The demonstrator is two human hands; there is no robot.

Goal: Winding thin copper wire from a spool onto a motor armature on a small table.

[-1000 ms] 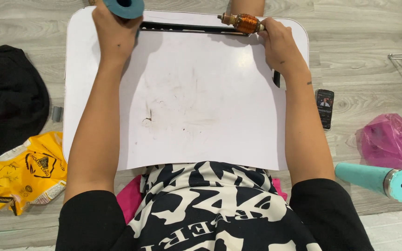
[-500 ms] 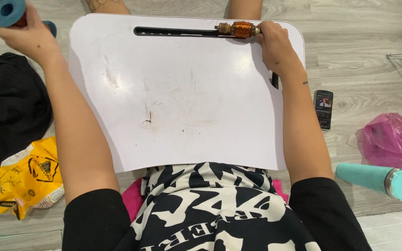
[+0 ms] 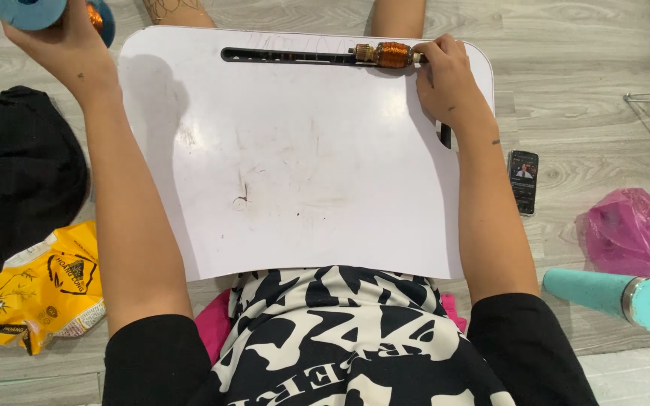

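Although the copper coil on the armature (image 3: 390,54) already looks thick and evenly laid, the work seems to be mid-way rather than finished, since a spool is still in hand and nothing shows the wire cut or tied off; the wire itself is too fine to trace between the two.

Nearest the camera, the person's black-and-white patterned shirt (image 3: 340,338) fills the bottom edge, and both bare forearms run forward from it, one along each side of the white lap desk (image 3: 295,173), whose surface is scuffed and bare in the middle.

Beside the desk lie a yellow printed bag (image 3: 31,289) and a black cloth (image 3: 16,169) on the left, and a teal tube (image 3: 611,293), a pink plastic bag (image 3: 622,229) and a black phone (image 3: 523,179) on the right, all on the grey wood-look floor.

Farther out, the right hand (image 3: 449,86) rests on the desk's far right corner, fingers curled, its fingertips pinching the end of the armature, which lies across the right end of the long dark slot (image 3: 287,56) near the far edge.

Farthest left, the left hand (image 3: 65,45) is lifted off the desk beyond its far left corner, wrist bent back, fingers wrapped around a blue spool (image 3: 35,11) showing copper wire, partly cut off by the frame.
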